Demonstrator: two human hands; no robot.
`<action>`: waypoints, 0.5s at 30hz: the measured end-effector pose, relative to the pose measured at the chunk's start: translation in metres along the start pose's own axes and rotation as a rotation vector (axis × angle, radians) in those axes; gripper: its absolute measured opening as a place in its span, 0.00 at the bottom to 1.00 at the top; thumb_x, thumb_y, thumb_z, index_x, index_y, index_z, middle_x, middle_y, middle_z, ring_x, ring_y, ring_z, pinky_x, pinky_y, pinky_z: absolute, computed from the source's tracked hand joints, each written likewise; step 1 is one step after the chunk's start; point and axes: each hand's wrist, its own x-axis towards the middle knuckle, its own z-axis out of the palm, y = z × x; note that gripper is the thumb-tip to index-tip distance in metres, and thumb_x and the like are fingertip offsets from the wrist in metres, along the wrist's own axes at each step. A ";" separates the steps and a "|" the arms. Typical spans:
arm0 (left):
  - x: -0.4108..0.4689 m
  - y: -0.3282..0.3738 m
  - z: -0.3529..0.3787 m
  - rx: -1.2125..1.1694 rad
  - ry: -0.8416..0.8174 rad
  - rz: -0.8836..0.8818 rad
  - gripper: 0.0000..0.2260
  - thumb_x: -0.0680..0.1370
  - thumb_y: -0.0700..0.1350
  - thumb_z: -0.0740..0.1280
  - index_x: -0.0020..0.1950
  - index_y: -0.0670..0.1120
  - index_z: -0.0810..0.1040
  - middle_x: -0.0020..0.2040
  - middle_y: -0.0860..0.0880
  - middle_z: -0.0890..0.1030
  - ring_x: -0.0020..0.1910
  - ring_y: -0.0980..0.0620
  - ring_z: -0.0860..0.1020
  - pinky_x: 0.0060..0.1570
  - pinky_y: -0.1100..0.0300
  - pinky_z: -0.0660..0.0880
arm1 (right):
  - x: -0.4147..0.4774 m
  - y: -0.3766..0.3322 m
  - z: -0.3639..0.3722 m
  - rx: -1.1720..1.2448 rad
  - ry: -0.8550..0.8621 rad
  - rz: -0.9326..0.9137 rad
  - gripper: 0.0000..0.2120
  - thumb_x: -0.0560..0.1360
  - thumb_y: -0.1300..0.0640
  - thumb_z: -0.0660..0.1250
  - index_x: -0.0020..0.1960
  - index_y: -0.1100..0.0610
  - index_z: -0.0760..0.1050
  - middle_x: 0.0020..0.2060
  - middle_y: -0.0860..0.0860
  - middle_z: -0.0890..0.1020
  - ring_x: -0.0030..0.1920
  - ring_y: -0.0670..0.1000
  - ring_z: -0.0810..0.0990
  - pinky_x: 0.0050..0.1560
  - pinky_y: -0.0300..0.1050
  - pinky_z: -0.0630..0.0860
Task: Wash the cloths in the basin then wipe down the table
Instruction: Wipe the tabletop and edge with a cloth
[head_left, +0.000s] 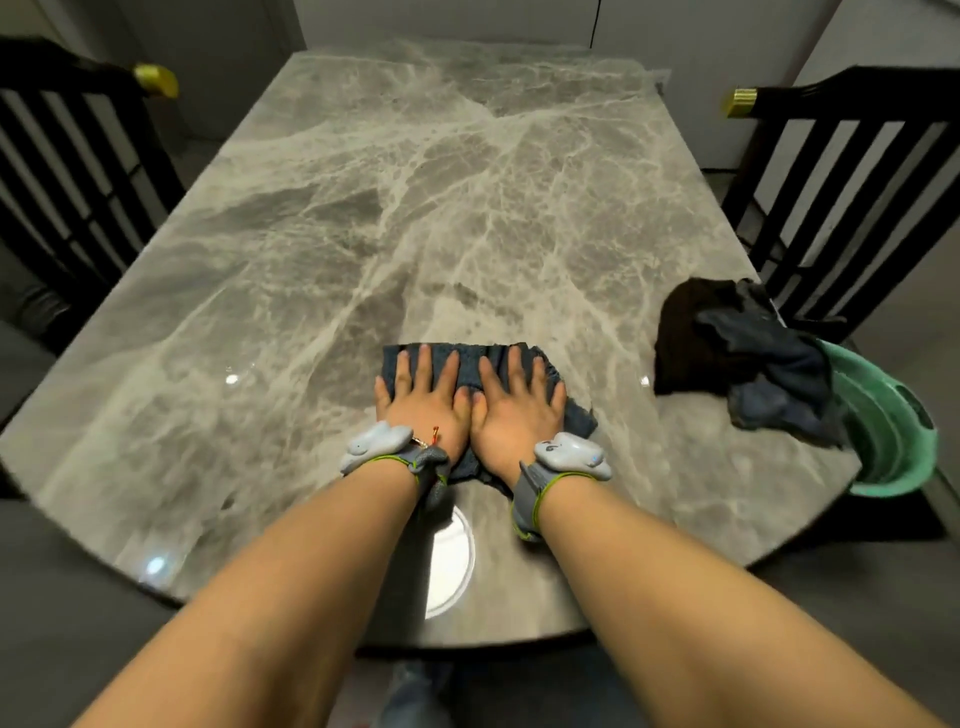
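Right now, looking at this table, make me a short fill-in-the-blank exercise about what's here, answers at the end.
1. The left hand and right hand lie side by side, palms ____, on the dark blue terry cloth.
2. The round plastic basin beside the grey marble table's right edge is ____.
3. The heap of dark cloths lies to the ____ of both hands.
Answers: down; green; right.

Black slatted chairs (852, 171) either side; pale wall (441, 21); grey floor (914, 317).
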 end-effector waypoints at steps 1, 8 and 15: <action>-0.022 -0.004 0.001 -0.006 -0.005 -0.014 0.24 0.82 0.56 0.46 0.78 0.56 0.46 0.79 0.50 0.42 0.78 0.48 0.40 0.74 0.46 0.39 | -0.021 0.000 0.002 0.008 -0.009 -0.006 0.25 0.81 0.47 0.47 0.77 0.45 0.47 0.78 0.50 0.44 0.77 0.57 0.41 0.74 0.60 0.42; -0.137 -0.016 0.014 -0.027 -0.040 -0.064 0.24 0.82 0.55 0.47 0.78 0.56 0.46 0.79 0.50 0.41 0.78 0.48 0.39 0.74 0.46 0.38 | -0.131 -0.004 0.023 0.026 -0.058 -0.031 0.26 0.81 0.46 0.47 0.77 0.46 0.46 0.78 0.50 0.43 0.77 0.57 0.40 0.73 0.60 0.41; -0.171 -0.021 0.023 -0.054 -0.048 -0.119 0.25 0.82 0.56 0.48 0.78 0.56 0.45 0.79 0.51 0.41 0.78 0.49 0.38 0.74 0.47 0.38 | -0.162 -0.006 0.030 0.019 -0.113 -0.035 0.25 0.82 0.46 0.44 0.77 0.46 0.43 0.77 0.50 0.40 0.77 0.57 0.38 0.74 0.61 0.40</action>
